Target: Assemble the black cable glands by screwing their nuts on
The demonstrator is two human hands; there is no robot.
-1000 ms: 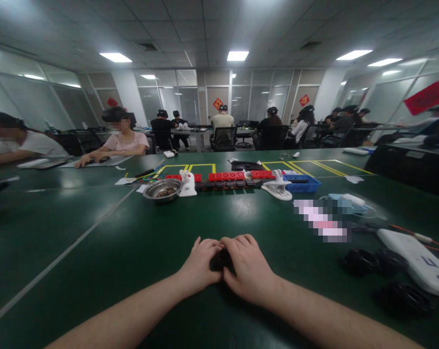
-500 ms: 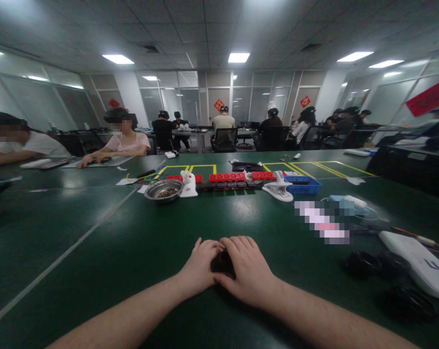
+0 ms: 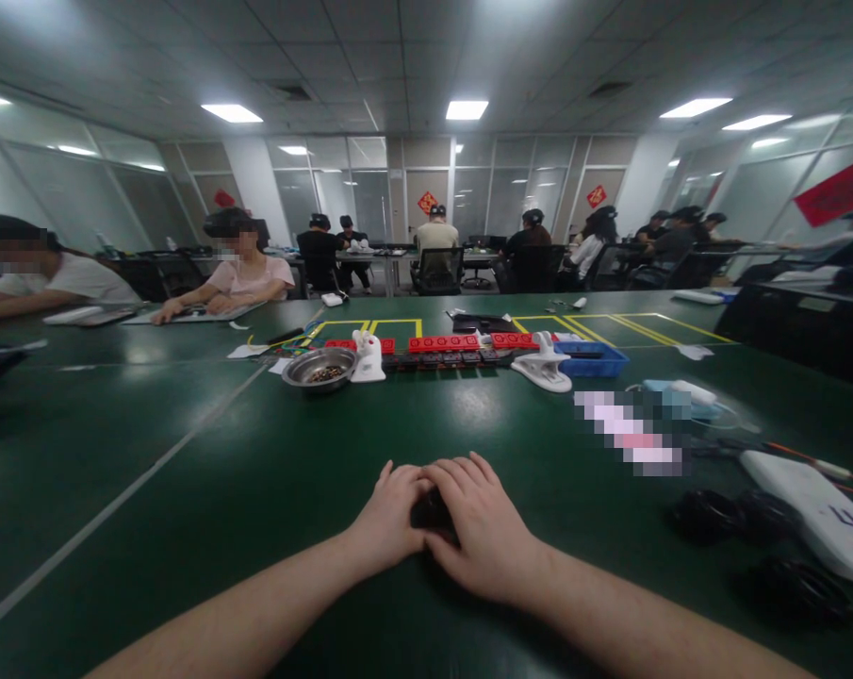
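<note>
This place seems to be an office room which serves also as a workshop. The office is shown by the panelled ceiling [image 3: 426, 57] with flat lights [image 3: 467, 110], the glass partitions [image 3: 507, 179], and the black chairs [image 3: 438, 271], where people [image 3: 438, 236] sit at desks [image 3: 396, 253] beyond the far edge of the green table [image 3: 256, 471]. The workshop is shown on this table: toward its far edge there are yellow lines [image 3: 420, 328], coloured wires [image 3: 305, 335], a metal bowl [image 3: 295, 379] with small parts [image 3: 327, 374], and a blue tray [image 3: 602, 366].

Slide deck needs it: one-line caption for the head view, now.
Left hand and right hand cup a dark object over a green table, metal bowl beyond.
</note>
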